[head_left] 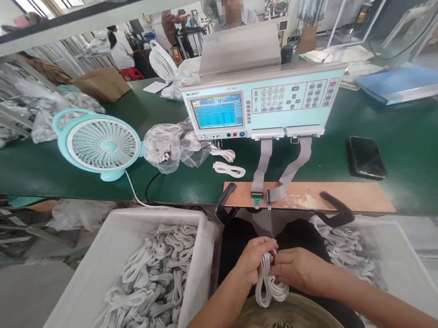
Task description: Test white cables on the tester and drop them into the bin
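A coiled white cable (264,287) hangs in front of my body, below the table edge. My left hand (257,256) is closed around the upper part of the coil, thumb and fingers pinched near its top. From the other side, my right hand (298,270) grips the same coil with bent fingers; its fingertips are partly hidden by the loops. Beyond my hands, two grey ribbon cables (263,164) run from a tester with a screen (219,112) down to small connectors (257,196) on a wooden board (348,197) at the table's edge.
A white bin (111,222) full of coiled cables stands at my left, another white bin (404,249) at my right. On the green table are a fan (103,145), bagged cables (164,143), two loose cable coils (229,169), a phone (367,156) and a blue folder (406,81). People work behind.
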